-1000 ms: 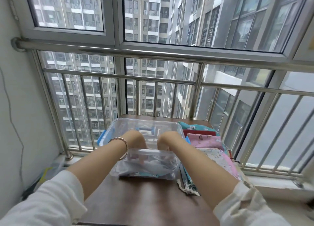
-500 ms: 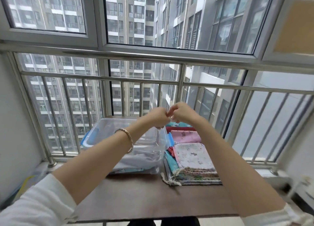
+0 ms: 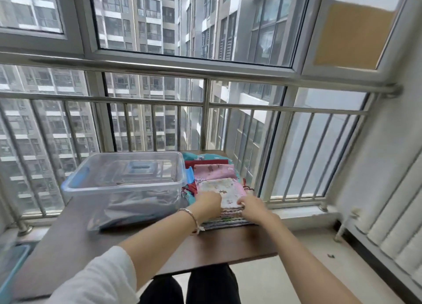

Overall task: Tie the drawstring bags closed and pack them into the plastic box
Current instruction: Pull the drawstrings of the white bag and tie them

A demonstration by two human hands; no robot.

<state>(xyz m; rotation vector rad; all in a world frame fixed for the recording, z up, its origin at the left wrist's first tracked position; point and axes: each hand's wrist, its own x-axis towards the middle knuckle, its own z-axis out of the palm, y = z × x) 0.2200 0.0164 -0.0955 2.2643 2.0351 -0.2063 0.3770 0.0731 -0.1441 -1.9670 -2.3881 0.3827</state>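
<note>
With both the left hand (image 3: 209,203) and right hand (image 3: 251,209) pinching the near edge of the top cream printed drawstring bag (image 3: 222,190) on the stack just right of the clear plastic box (image 3: 124,185), peel off only that layer, leaving those beneath undisturbed on the tabletop (image 3: 228,246)

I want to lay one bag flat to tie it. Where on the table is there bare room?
The near strip of the table in front of the plastic box and the bag stack is bare, widest toward the left front. The back is crowded: box and stack sit side by side, with both hands at the stack's near edge.
</note>
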